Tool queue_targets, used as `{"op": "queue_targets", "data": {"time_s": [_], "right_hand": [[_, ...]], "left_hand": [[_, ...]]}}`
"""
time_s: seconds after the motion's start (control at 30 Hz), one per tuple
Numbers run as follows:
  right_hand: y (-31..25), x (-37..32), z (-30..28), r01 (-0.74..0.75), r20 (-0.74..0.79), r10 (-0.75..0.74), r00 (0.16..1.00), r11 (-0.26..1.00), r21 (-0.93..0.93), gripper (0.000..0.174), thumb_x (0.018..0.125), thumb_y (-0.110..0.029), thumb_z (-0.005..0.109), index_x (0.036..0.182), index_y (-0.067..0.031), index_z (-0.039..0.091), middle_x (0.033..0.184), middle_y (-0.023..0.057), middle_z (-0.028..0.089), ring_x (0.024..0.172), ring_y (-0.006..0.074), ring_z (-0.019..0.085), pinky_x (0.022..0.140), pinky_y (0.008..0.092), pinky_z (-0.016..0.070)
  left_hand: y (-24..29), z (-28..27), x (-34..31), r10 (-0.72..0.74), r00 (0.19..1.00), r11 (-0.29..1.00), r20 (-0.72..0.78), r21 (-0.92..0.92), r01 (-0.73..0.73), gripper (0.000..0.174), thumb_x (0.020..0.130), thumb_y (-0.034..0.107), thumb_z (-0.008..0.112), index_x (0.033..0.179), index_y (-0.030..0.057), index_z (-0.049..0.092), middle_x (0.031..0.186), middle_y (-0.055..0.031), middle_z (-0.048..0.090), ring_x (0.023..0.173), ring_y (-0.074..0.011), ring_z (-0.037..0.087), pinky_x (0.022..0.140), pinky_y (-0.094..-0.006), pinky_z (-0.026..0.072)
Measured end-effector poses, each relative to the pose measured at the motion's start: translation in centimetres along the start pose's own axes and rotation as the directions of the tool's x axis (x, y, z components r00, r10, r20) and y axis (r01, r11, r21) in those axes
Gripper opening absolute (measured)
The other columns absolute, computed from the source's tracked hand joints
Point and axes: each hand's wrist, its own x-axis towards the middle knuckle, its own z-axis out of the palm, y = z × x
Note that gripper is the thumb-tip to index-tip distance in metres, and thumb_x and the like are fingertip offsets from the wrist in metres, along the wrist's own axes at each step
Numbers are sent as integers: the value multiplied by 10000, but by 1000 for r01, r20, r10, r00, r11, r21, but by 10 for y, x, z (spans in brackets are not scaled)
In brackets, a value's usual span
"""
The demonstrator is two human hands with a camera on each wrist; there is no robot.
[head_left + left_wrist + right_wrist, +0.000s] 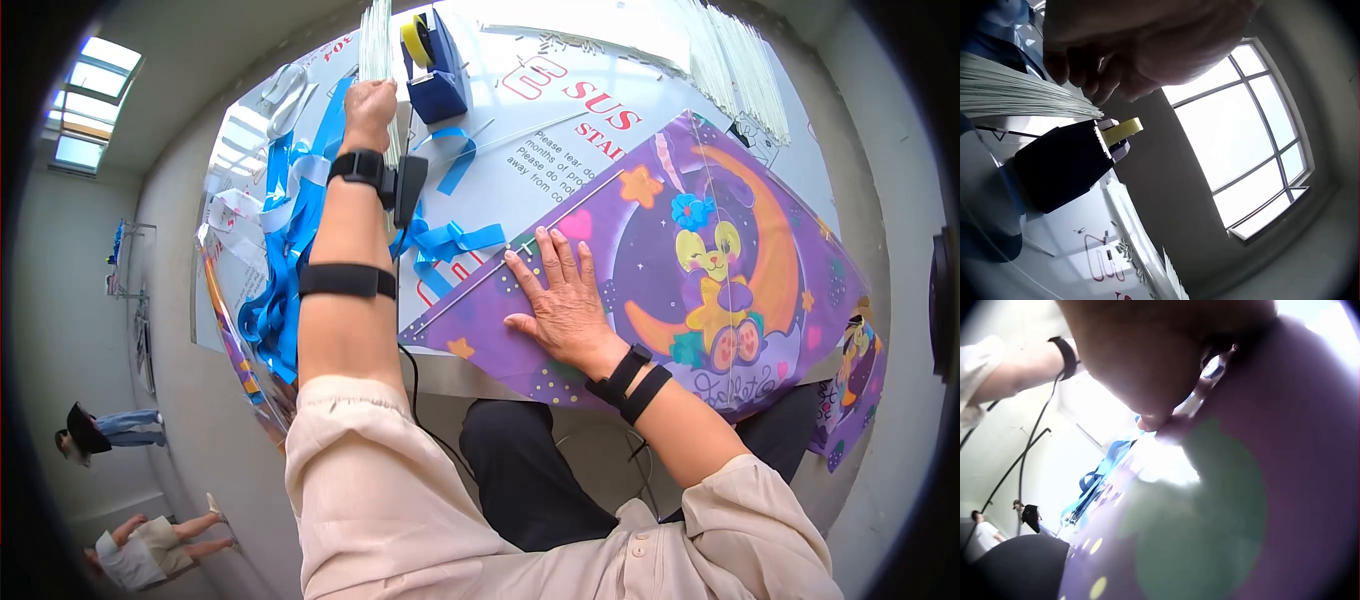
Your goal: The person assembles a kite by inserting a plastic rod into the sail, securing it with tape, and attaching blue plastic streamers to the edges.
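My left hand (370, 115) has its fingers curled at a bundle of thin white rods (378, 40). In the left wrist view the fingertips hang right over the rods (1016, 90); whether they pinch one I cannot tell. My right hand (565, 300) lies flat with spread fingers on a purple kite (590, 345) printed with a bunny and an orange moon. A white rod (480, 285) runs along the kite's upper left edge, close by the right fingertips. The right wrist view shows the palm low over a green patch (1204, 519) of the print.
A dark blue tape dispenser (438, 90) with yellow tape stands right of the left hand. Blue ribbon (290, 270) is heaped at left. More white rods (745, 80) lie at the far right, and small grey pieces (570, 45) are scattered at the back. Two people stand beyond the table.
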Motion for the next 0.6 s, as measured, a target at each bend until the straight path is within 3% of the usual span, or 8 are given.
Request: {"op": "queue_targets", "data": {"time_s": [0.07, 0.17, 0.27, 0.3, 0.33, 0.4, 0.5, 0.6], "right_hand": [[1, 2, -1, -10, 22, 10, 1000, 1000, 21, 755, 761, -552, 586, 1383, -190, 359, 1453, 211, 185, 1364, 351, 126, 1089, 526, 50], [1, 2, -2, -22, 25, 21, 999, 998, 51, 765, 749, -541, 606, 1383, -190, 359, 1453, 207, 185, 1365, 345, 123, 1092, 522, 49], [2, 2, -1, -27, 28, 25, 999, 997, 68, 764, 749, -537, 609, 1382, -189, 360, 1453, 205, 184, 1367, 342, 119, 1094, 519, 48], [2, 2, -1, -26, 25, 24, 999, 997, 76, 762, 749, -534, 611, 1380, -188, 362, 1454, 205, 184, 1368, 341, 117, 1094, 518, 47], [2, 3, -2, -27, 25, 25, 999, 996, 79, 762, 749, -534, 611, 1380, -188, 362, 1454, 205, 184, 1368, 341, 117, 1094, 518, 47], [2, 2, -2, -24, 29, 22, 999, 996, 84, 759, 749, -533, 611, 1377, -187, 366, 1455, 204, 181, 1369, 341, 112, 1095, 518, 44], [2, 2, -2, -30, 24, 28, 999, 996, 79, 756, 748, -532, 612, 1374, -185, 370, 1454, 204, 183, 1369, 341, 113, 1095, 517, 44], [2, 2, -2, -22, 13, 21, 1000, 997, 76, 756, 747, -529, 614, 1374, -184, 370, 1454, 203, 184, 1369, 340, 114, 1094, 517, 44]], "left_hand": [[10, 11, 25, -380, 925, 925, -27, 12, 380, 131, 800, 113, 623, 854, -4, 643, 669, -24, 552, 537, -134, 490, 537, -282, 396], [11, 27, 39, -478, 878, 878, -22, -45, 477, 94, 779, 91, 637, 818, 5, 637, 627, -8, 484, 501, -119, 424, 483, -289, 346], [2, 35, 46, -403, 913, 906, -59, -172, 388, 91, 752, 56, 646, 805, -16, 630, 621, -8, 487, 494, -105, 410, 459, -302, 329], [0, 34, 47, -302, 953, 953, -13, 31, 303, 81, 733, 26, 643, 791, -29, 629, 615, -6, 478, 473, -89, 387, 438, -276, 303], [-1, 37, 49, -303, 953, 952, -12, 34, 303, 81, 733, 26, 643, 791, -29, 629, 615, -6, 478, 473, -89, 387, 438, -276, 303], [10, 42, 45, -531, 840, 821, -115, -315, 476, 50, 731, 25, 635, 759, -13, 621, 599, -3, 455, 449, -75, 354, 426, -245, 280], [16, 35, 44, -538, 842, 737, -30, -501, 453, 43, 739, 34, 624, 745, -2, 601, 576, -6, 433, 435, -79, 336, 414, -236, 277], [12, 28, 29, -567, 822, 685, 63, -517, 513, 26, 710, -38, 622, 726, -21, 613, 531, -16, 440, 388, -95, 349, 393, -259, 280]]}}
